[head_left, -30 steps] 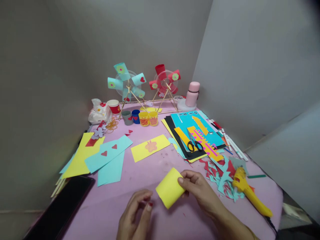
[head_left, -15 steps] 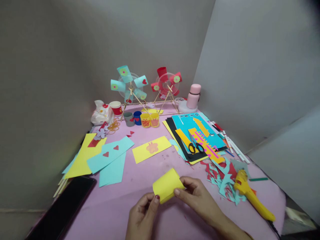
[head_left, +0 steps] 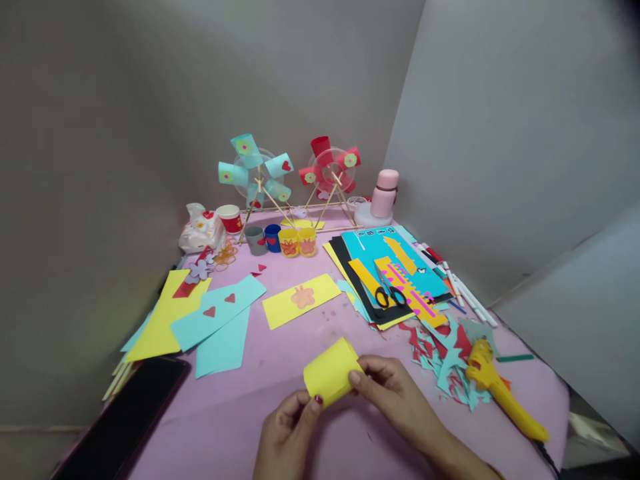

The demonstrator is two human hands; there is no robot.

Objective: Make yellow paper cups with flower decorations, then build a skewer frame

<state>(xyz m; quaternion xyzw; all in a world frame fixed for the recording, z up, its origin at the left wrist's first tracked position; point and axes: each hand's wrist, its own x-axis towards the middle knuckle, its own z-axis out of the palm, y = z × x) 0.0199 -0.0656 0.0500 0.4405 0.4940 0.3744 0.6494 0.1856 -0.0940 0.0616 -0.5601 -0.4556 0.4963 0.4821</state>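
A yellow paper tube (head_left: 331,371), rolled from a strip, is held above the front middle of the table. My left hand (head_left: 290,430) pinches its lower left edge, thumb in front. At the tube's right end my right hand (head_left: 393,393) closes on the paper, its thumb pressing the near side and its other fingers partly hidden behind. Just beyond lies a flat yellow paper strip (head_left: 303,300) with an orange butterfly on it. Farther back stand small paper cylinders in a row: grey (head_left: 255,241), blue (head_left: 273,239) and two yellow ones (head_left: 298,243) with orange figures.
Two paper-cup wheels, one light blue (head_left: 257,170) and one red (head_left: 333,167), stand on sticks at the back. Scissors (head_left: 390,297) lie on coloured sheets at right, near paper scraps (head_left: 445,360) and a yellow glue gun (head_left: 507,393). A phone (head_left: 125,420) lies front left.
The yellow tube has been curled slightly tighter, with its right end drawn in. Both hands keep their hold, and the left has shifted a little to the right.
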